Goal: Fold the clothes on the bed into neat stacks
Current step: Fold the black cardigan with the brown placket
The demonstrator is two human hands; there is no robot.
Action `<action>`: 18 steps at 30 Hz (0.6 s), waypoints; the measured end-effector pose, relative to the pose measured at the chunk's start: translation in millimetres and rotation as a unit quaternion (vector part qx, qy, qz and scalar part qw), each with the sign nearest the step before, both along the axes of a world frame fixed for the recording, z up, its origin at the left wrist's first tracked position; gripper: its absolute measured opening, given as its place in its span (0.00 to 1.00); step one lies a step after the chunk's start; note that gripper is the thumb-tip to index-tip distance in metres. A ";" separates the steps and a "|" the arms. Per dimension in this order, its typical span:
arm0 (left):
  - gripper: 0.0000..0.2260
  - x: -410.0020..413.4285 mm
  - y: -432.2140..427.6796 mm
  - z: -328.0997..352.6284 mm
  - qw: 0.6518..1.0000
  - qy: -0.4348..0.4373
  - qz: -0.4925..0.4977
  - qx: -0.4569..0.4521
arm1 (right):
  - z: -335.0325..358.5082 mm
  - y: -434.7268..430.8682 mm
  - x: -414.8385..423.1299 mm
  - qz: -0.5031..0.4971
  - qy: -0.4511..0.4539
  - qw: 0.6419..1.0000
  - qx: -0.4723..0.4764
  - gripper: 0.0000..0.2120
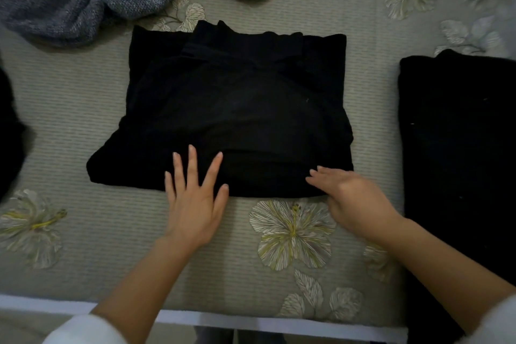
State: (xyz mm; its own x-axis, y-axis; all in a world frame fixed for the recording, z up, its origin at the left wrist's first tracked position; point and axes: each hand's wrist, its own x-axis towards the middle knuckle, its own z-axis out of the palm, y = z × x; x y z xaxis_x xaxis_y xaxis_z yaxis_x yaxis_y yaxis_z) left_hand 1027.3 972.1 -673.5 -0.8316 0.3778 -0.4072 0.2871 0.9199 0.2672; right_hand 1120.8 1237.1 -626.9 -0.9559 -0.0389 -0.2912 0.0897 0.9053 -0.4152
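Both hands are lying flat on the near edge of the folded black top [237,109], left hand [192,204] spread, right hand [354,201] with fingers straight, gripping nothing.

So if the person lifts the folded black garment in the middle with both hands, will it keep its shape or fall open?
The folded black garment looks soft: its near edge bulges and its layers sit unevenly, so it would probably sag and partly unfold unless supported underneath. It seems light. On the woven bed cover it would likely bunch rather than slide. The left hand lies flat on its edge.
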 end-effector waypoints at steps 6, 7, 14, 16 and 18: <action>0.39 37.8 48.7 15.0 0.975 0.019 -0.210 0.067 | 8.4 39.5 -36.5 -0.381 0.027 0.910 -0.160 0.13; 0.39 47.5 63.7 14.9 0.966 0.026 -0.246 0.073 | 5.3 48.1 -45.3 -0.407 0.031 0.903 -0.130 0.11; 0.31 60.2 140.5 8.2 0.969 0.008 -0.240 0.050 | -13.5 57.4 -102.3 -0.507 -0.088 0.826 -0.230 0.30; 0.28 58.9 147.4 9.4 0.973 -0.007 -0.226 0.050 | -14.2 49.9 -115.4 -0.482 -0.090 0.846 -0.210 0.27; 0.28 56.3 145.6 14.4 0.973 -0.028 -0.211 0.084 | -11.9 44.7 -125.5 -0.483 -0.095 0.837 -0.240 0.16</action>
